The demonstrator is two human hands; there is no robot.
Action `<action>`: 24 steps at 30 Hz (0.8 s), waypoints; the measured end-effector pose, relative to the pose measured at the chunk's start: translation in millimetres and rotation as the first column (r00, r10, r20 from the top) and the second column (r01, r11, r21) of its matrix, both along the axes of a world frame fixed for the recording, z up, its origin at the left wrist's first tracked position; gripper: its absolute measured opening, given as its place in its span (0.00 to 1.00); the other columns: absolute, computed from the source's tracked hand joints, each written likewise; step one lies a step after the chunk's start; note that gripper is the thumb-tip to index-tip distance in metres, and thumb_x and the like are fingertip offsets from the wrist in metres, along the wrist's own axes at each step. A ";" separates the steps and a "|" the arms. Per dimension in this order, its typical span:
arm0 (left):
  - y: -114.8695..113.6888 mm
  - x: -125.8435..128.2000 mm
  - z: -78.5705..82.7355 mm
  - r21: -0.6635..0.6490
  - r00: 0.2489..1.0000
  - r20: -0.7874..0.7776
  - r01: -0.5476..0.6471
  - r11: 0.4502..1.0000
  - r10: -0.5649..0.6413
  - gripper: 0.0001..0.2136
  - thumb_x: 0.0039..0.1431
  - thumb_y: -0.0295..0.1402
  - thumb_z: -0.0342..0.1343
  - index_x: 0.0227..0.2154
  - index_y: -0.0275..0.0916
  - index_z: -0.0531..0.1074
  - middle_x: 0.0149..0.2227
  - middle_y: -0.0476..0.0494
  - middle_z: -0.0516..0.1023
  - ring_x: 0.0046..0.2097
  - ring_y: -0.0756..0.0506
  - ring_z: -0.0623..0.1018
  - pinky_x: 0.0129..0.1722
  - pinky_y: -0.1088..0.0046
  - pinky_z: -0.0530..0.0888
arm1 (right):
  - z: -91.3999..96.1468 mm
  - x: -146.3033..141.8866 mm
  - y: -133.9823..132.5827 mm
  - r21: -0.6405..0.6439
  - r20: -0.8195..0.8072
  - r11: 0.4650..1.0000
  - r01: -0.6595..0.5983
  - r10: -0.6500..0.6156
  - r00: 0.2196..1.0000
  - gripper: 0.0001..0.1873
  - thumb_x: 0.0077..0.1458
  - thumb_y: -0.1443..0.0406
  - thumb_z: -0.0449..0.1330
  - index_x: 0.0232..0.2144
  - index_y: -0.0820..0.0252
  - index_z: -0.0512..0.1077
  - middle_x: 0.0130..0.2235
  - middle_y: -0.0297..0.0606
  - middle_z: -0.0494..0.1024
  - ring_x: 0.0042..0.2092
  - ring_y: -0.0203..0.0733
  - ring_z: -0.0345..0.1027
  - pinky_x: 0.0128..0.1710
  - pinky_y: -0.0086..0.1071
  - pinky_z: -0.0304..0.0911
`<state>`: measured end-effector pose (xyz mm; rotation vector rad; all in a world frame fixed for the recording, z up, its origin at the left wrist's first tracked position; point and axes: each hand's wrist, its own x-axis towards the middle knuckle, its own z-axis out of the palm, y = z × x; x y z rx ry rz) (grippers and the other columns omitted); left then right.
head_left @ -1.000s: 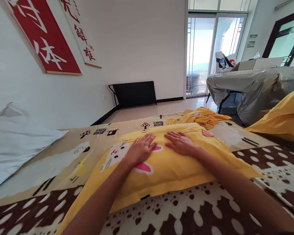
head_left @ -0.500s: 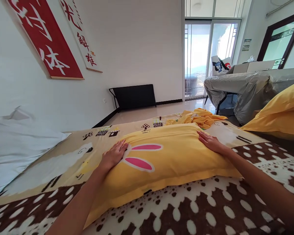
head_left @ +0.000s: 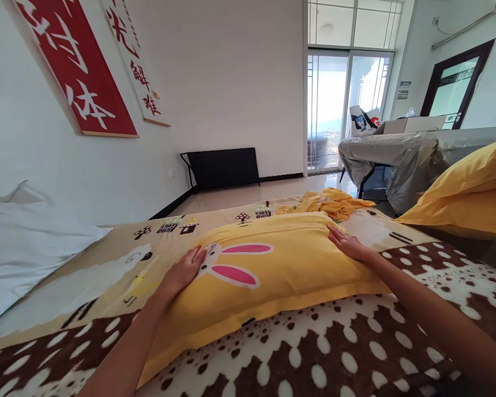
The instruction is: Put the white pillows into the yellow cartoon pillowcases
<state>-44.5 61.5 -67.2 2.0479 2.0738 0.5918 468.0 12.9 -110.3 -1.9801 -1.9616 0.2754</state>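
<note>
A yellow pillow (head_left: 289, 264) with a white rabbit face and pink ears lies flat on the patterned blanket (head_left: 314, 353). My left hand (head_left: 186, 268) rests on the pillow's left part, beside the rabbit's face, its fingers stretched out. Over on the far right part of the pillow, my right hand (head_left: 348, 242) lies flat with extended fingers. Both palms press on the cover and neither hand grips it. Crumpled yellow cloth (head_left: 334, 204) lies just beyond the pillow.
A white pillow (head_left: 28, 248) lies at the left, and another yellow pillow (head_left: 467, 193) at the right edge. Behind stand a plastic-covered table (head_left: 388, 149) with a box (head_left: 413, 124) on it and a black folded panel (head_left: 225, 167) against the wall.
My left hand has slid a little leftward and uncovered the rabbit's face. My right hand still rests on the pillow. The view has tilted up and shifted slightly.
</note>
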 end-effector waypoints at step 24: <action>-91.7 -64.7 -10.0 -0.191 0.967 0.105 -0.209 0.959 0.232 0.33 0.49 0.61 0.42 0.36 0.37 0.77 0.37 0.36 0.81 0.38 0.35 0.80 0.35 0.63 0.77 | -41.5 43.2 -51.8 -0.072 -0.631 0.953 0.293 -0.272 0.727 0.25 0.55 0.52 0.50 0.48 0.61 0.70 0.51 0.49 0.74 0.54 0.55 0.67 0.55 0.45 0.60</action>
